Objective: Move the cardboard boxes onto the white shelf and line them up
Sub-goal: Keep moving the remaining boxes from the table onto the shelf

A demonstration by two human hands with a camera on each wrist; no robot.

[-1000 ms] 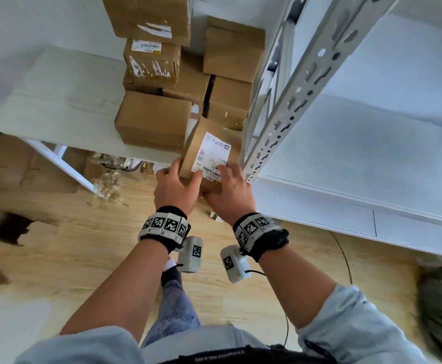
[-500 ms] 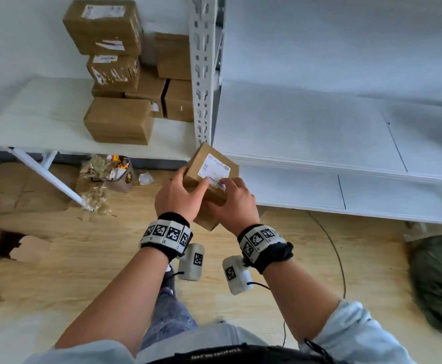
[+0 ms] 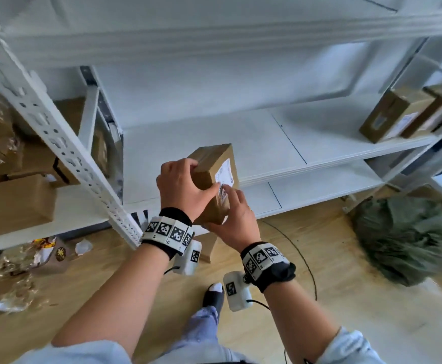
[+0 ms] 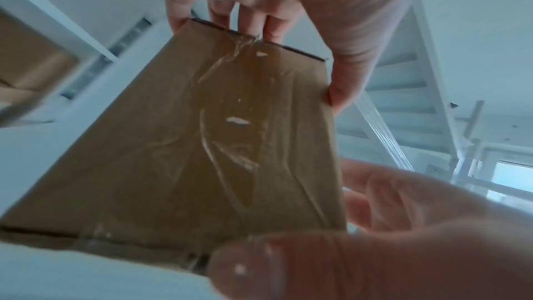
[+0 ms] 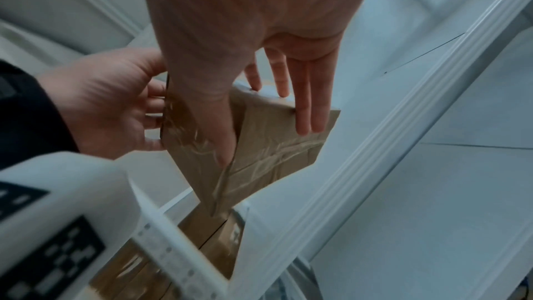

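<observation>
A small cardboard box [image 3: 216, 164] with a white label is held in the air just in front of the white shelf's [image 3: 254, 137] middle board. My left hand [image 3: 188, 179] grips its top left end, fingers curled over the far edge. My right hand [image 3: 226, 208] holds the lower right corner, with its fingers on the label face and its thumb on the taped face. The left wrist view shows the taped face of the box [image 4: 216, 134] under my left hand [image 4: 288, 38]. In the right wrist view my right hand [image 5: 259, 127] lies on the box [image 5: 277, 145].
Two cardboard boxes [image 3: 401, 114] stand at the far right of the same shelf board. Several more boxes [image 3: 14, 200] are stacked on the table to the left, behind a perforated white upright [image 3: 64, 148]. A green bundle [image 3: 409, 237] and wrappers [image 3: 30, 256] lie on the wooden floor.
Both hands carried the box right, away from the stack on the table, and raised it in front of the shelf's middle board. The box turned more upright.
</observation>
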